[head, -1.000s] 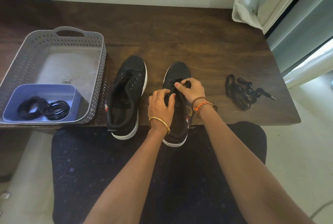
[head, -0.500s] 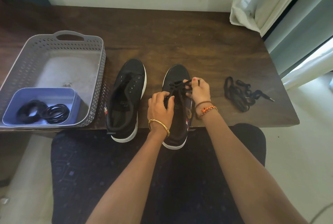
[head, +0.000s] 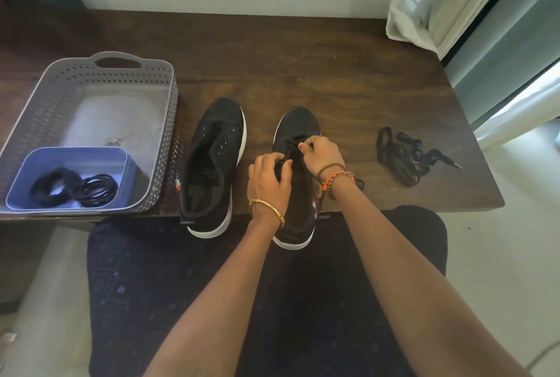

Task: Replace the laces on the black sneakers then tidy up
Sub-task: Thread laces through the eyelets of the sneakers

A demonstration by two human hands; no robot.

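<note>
Two black sneakers stand side by side at the near edge of the desk [head: 303,52]: the left sneaker [head: 212,164] unlaced, the right sneaker [head: 295,125] partly laced. Both hands work over the right one, left hand [head: 268,182] and right hand [head: 322,155] each with fingers pinching the lace [head: 292,140]. Loose laces [head: 406,158] lie right; a basket [head: 91,79] with a blue tray [head: 27,170] stands left.

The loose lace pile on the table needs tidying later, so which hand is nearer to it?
Right. The right hand pinches the lace on the right sneaker, just left of the loose lace pile; the left hand works farther left.
</note>
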